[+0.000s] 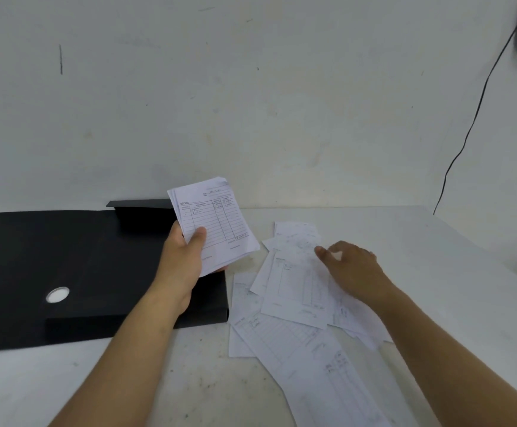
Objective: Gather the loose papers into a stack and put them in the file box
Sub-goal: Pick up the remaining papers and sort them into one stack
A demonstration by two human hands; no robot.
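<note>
The white table (pixel 436 241) meets the wall behind and falls away at its right edge; bare surface lies in front of the black file box (pixel 66 257), which sits flat at the left. The left hand (pixel 183 263) is closed around a stack of papers (pixel 217 223), thumb on its face, held above the box's right end. The right hand (pixel 353 266), fingers spread, rests on the loose papers (pixel 297 303) scattered just right of the box.
</note>
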